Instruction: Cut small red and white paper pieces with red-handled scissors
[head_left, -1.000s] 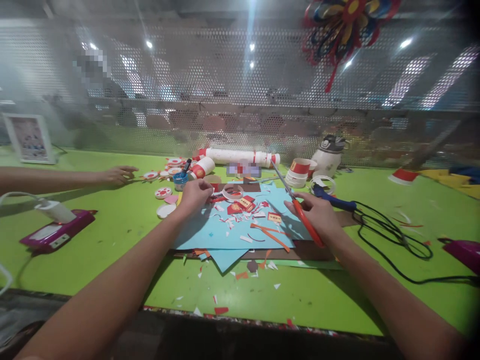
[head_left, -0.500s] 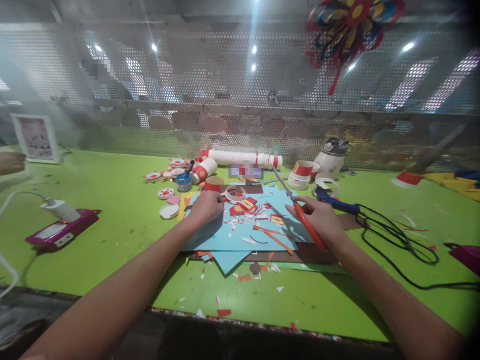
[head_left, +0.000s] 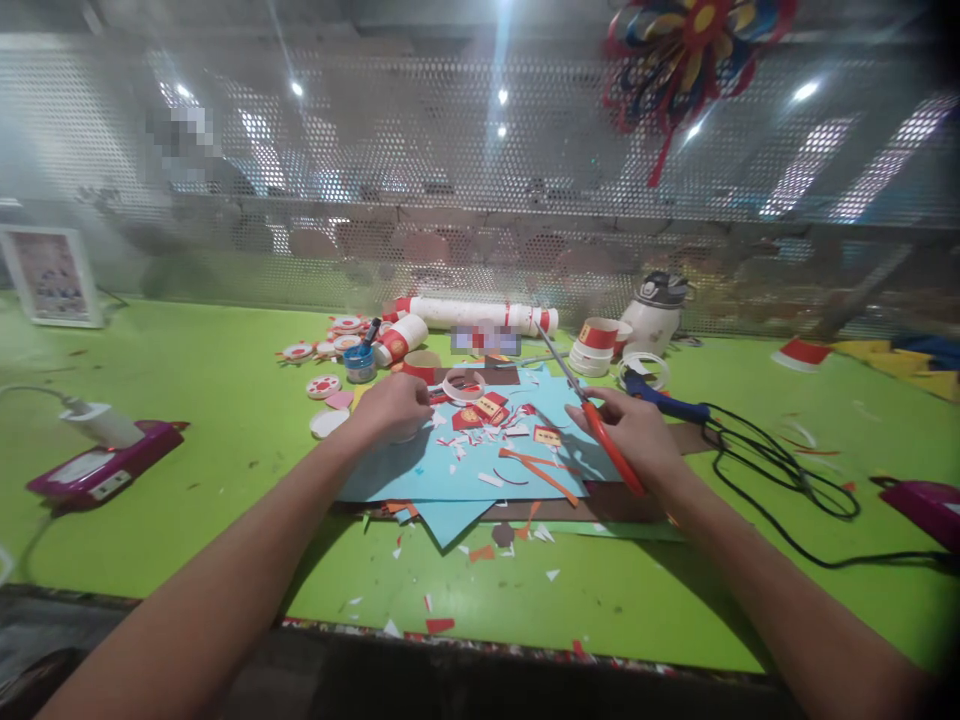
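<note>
My right hand [head_left: 630, 430] grips scissors [head_left: 611, 445] by their orange handles, their blades pointing up and away to the left. Blue paper [head_left: 465, 475] lies below both hands. At its far left part is my left hand [head_left: 397, 405], fingers curled together; whatever is between them is hidden. Right beside those fingers stands a white paper ring [head_left: 463, 386], with a red band [head_left: 421, 367] behind it. Red and gold paper pieces [head_left: 487, 408], small white and red scraps and orange strips [head_left: 536, 468] are scattered over the blue paper.
A hot glue gun [head_left: 664, 400] with a black cord lies to the right. At the back are a long white tube [head_left: 472, 314], a blue jar [head_left: 360, 364], white and red cups [head_left: 596, 348] and a bottle [head_left: 656, 315]. Purple power strip [head_left: 105, 465] sits left.
My left hand has shifted slightly left, and the blue paper's left edge shows farther left, covering more of the yellow paper. My right hand keeps the scissors; the whole view has moved a little.
</note>
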